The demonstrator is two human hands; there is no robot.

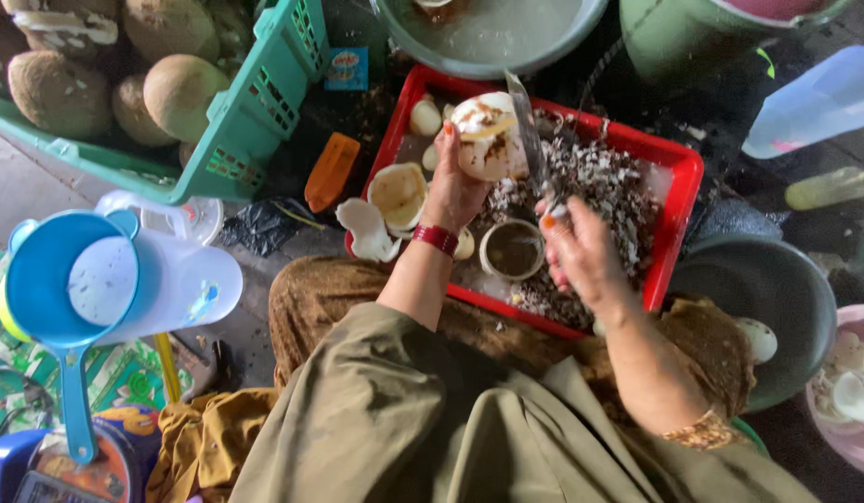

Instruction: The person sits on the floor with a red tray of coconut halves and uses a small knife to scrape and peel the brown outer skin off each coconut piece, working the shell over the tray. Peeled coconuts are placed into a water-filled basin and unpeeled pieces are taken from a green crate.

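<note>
My left hand (pixel 453 186) grips a peeled white coconut (pixel 483 133) with brown patches, held over a red tray (pixel 679 200). My right hand (pixel 579 250) holds a knife (pixel 526 130) by its handle, the blade pointing up along the coconut's right side. The tray carries brown and white shavings (pixel 604 182), a small round bowl (pixel 512 250) and pale shell pieces (pixel 398 194). A red band circles my left wrist.
A green crate (pixel 255 112) of husked coconuts stands at top left. A grey basin (pixel 492 42) of cloudy liquid lies beyond the tray. A dark bowl (pixel 776 289) and a pink bowl (pixel 856 391) with white pieces sit right. A blue ladle (pixel 64 298) rests on a clear jug at left.
</note>
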